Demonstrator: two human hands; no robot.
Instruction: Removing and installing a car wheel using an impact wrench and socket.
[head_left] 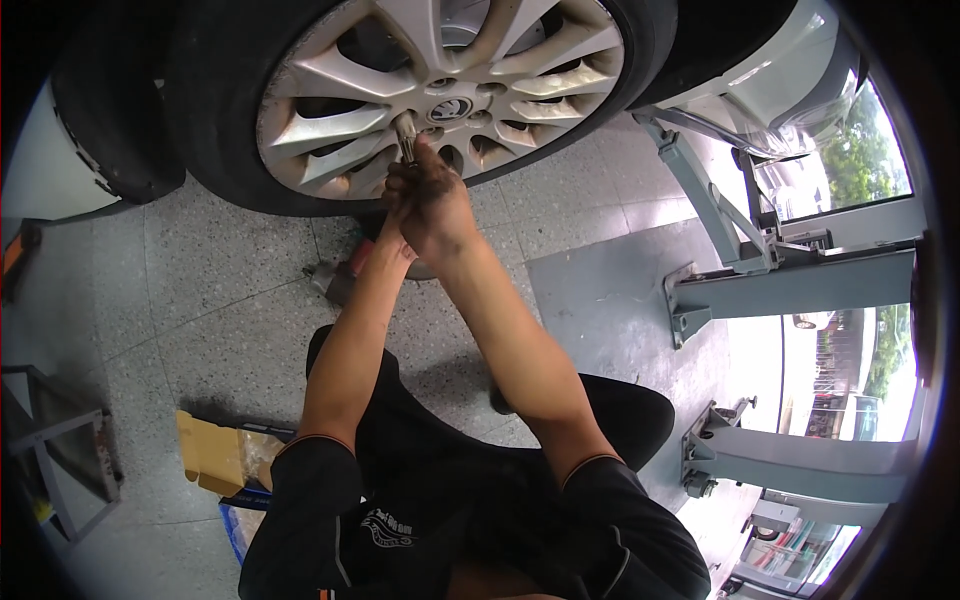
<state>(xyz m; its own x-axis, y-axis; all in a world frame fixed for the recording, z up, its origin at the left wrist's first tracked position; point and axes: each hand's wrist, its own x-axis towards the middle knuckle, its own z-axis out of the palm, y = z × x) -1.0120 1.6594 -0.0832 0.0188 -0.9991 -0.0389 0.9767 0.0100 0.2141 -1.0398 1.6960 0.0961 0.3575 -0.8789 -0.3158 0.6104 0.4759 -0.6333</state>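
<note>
A silver multi-spoke car wheel (345, 85) with a dark tire (225, 150) stands upright in front of me. My right hand (437, 205), its fingers darkened with grime, is closed around a shiny metal socket (406, 135). The socket points at the wheel, close to the bolt holes left of the centre cap (449, 110). My left hand (394, 228) is pressed up beside and behind the right one. Its fingers are mostly hidden. Below the wrists shows part of a red and grey tool (340, 281), partly covered by my left forearm; whether it is held I cannot tell.
An opened cardboard box (212, 455) with plastic wrapping lies on the speckled tile floor, left of my knees. A grey metal frame (65, 460) stands at far left. On the right are grey lift posts (800, 295) and a lift arm (700, 190) under the car body.
</note>
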